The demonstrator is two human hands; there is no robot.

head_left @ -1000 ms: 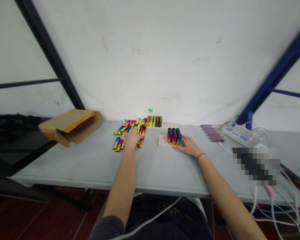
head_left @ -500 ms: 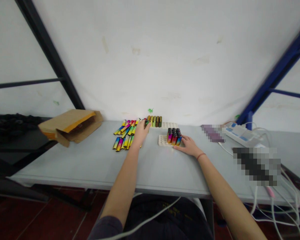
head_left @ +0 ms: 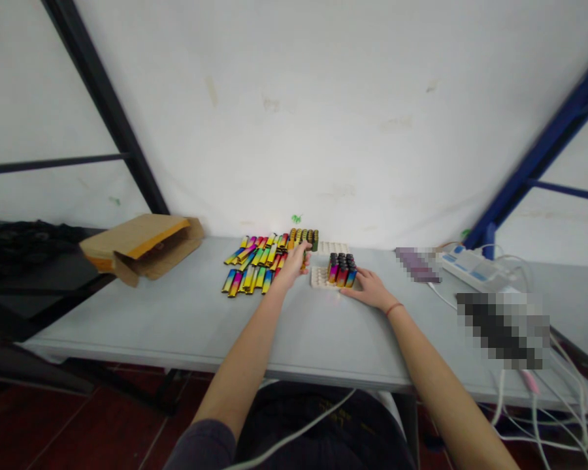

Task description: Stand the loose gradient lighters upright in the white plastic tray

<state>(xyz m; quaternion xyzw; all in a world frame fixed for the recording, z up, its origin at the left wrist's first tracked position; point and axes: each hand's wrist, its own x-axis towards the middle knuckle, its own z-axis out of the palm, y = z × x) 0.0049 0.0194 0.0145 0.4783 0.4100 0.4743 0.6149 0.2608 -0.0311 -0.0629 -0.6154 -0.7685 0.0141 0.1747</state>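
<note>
My left hand (head_left: pixel 295 262) is closed around a small shiny tube (head_left: pixel 304 261), mostly hidden by the fingers, just left of the near white holed tray (head_left: pixel 318 277). In that tray's right part, several rainbow-coloured tubes (head_left: pixel 342 274) stand upright in a tight block, dark ends up. My right hand (head_left: pixel 370 288) lies at the tray's front right corner, thumb along the front and fingers stretched along the right side, beside the tubes. Left of my left hand, many similar gradient-coloured tubes (head_left: pixel 249 279) lie loosely in rows.
Behind my left hand, gold-and-green tubes (head_left: pixel 304 235) stand upright beside a second white holed tray (head_left: pixel 334 248) against the wall. An open cardboard box (head_left: pixel 142 245) lies at the left. A power strip (head_left: pixel 470 267), white cables (head_left: pixel 583 391) and blurred-out items occupy the right side.
My left hand has moved right, from the loose tubes towards the near tray, with a tube in its fingers. My right hand stays at the tray's corner.
</note>
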